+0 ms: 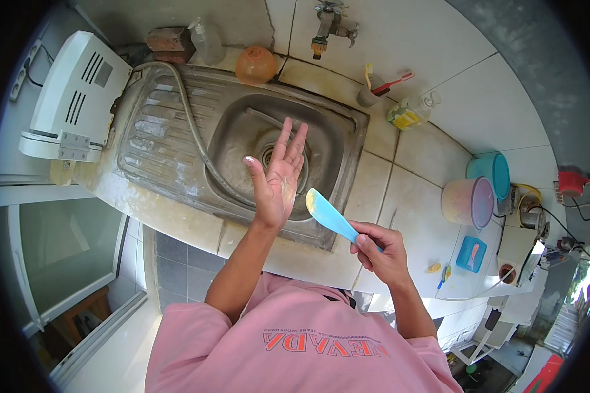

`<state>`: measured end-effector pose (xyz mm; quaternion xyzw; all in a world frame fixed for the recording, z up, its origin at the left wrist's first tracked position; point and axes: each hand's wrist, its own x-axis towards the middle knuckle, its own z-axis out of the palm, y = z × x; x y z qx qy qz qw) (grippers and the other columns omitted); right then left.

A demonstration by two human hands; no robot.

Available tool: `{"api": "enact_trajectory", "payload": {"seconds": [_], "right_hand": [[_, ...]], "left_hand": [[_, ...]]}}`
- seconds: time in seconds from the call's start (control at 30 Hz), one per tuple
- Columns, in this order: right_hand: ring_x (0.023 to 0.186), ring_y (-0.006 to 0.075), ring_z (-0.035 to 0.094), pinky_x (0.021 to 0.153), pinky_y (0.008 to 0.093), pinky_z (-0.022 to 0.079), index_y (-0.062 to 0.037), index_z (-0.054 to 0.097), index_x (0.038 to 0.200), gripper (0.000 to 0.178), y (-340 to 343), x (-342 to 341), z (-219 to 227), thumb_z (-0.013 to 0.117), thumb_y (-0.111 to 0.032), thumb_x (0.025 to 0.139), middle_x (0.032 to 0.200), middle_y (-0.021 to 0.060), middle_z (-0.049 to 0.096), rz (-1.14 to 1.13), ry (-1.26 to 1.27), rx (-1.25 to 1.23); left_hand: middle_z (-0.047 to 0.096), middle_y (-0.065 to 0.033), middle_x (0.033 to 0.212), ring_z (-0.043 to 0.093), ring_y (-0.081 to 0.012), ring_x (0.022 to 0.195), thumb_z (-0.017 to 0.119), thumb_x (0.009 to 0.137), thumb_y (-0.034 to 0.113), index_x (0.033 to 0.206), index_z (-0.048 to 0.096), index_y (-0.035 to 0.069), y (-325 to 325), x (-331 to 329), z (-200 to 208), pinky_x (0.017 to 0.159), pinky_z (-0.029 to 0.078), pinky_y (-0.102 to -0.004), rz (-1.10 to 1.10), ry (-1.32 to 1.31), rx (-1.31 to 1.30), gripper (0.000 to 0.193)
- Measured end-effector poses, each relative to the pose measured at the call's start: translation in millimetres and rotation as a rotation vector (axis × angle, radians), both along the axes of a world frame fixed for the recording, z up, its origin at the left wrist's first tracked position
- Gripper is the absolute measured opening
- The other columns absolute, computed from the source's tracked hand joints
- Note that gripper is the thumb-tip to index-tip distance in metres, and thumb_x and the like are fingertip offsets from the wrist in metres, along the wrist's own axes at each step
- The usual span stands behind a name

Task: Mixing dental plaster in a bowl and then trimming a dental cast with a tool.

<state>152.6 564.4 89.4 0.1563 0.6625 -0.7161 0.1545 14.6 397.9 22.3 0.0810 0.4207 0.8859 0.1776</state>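
Note:
My left hand (278,177) is raised flat over the steel sink (177,141), palm up and fingers spread, with pale batter smeared on the palm. My right hand (380,252) grips the handle of a light blue spatula (331,215). The spatula's tip carries yellowish batter and sits right beside the heel of my left hand. Both hands hover above the sink basin, whose drain (269,156) shows behind my fingers.
A grey hose (191,124) runs across the drainboard into the basin. A tap (331,23) juts from the tiled wall. An orange bowl (255,64), soap bottle (206,40), cup with toothbrushes (373,92), and lidded tubs (469,202) stand around.

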Motion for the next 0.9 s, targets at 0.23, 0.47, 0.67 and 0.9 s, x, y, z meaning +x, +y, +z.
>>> {"api": "enact_trajectory", "payload": {"seconds": [0.23,0.47,0.67,0.9], "right_hand": [[0.06,0.0047,0.049,0.053,0.0193,0.041,-0.0005,0.058,0.121,0.03,23.0,36.7,-23.2,0.048,-0.004,0.094,0.077,0.0034,0.06,-0.238,0.015,-0.009],[0.062,0.007,0.05,0.058,0.0219,0.043,0.0012,0.051,0.111,0.02,75.7,119.3,-60.4,0.045,-0.001,0.093,0.078,0.0041,0.058,-0.603,0.006,0.045],[0.058,0.0081,0.05,0.054,0.0223,0.043,0.0026,0.051,0.117,0.027,132.1,197.7,-50.7,0.047,0.002,0.09,0.081,0.0064,0.06,-0.877,0.037,0.182],[0.061,0.0077,0.055,0.05,0.0199,0.045,0.0029,0.055,0.119,0.031,205.1,263.0,-8.1,0.053,0.001,0.088,0.092,0.0105,0.067,-1.008,0.033,0.256]], "left_hand": [[0.036,-0.0221,0.143,0.035,-0.0325,0.133,0.023,0.089,0.07,0.146,0.02,0.004,12.7,-5.6,9.9,0.111,0.02,-0.0444,-0.257,0.111,-0.168,0.088],[0.052,-0.0198,0.129,0.054,-0.0285,0.114,0.042,0.096,0.046,0.134,0.044,0.0,26.7,-17.2,-0.3,0.1,0.037,-0.0367,-0.268,0.299,-0.582,0.059],[0.056,-0.0182,0.119,0.053,-0.0347,0.109,0.065,0.082,0.007,0.125,0.053,0.001,235.4,63.4,11.4,0.096,0.039,-0.0386,-0.369,1.086,-0.701,0.045],[0.046,-0.0151,0.135,0.038,-0.0361,0.129,0.07,0.077,0.038,0.134,0.044,0.01,417.7,100.9,-16.5,0.11,0.028,-0.0463,-0.294,1.995,-0.756,0.068]]}}
